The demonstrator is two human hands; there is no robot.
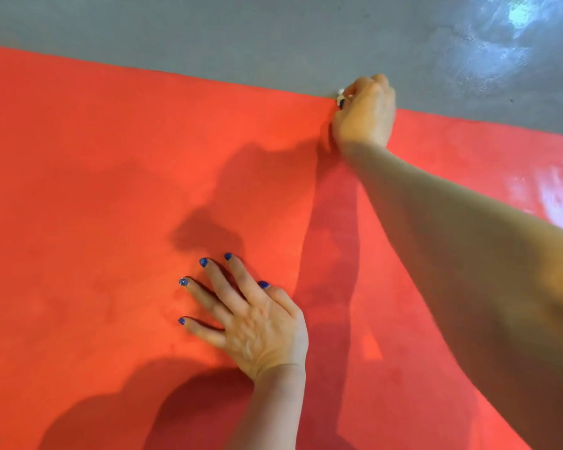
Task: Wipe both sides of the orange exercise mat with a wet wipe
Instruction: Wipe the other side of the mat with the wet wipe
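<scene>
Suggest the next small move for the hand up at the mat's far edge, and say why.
Probably draw the right hand back along the orange mat toward the body, wiping a fresh strip. Its fingers are curled on a white wipe right at the mat's far edge beside the grey floor, so the stroke cannot go further out. The left hand rests flat, steadying the mat.

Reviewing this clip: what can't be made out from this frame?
1. Head view: the wet wipe is almost wholly covered by the right hand; only a white scrap shows.
2. The orange mat runs off the left, right and bottom edges, so its extent is unknown.
3. Its underside is hidden.
4. The left hand hides its own palm.
</scene>
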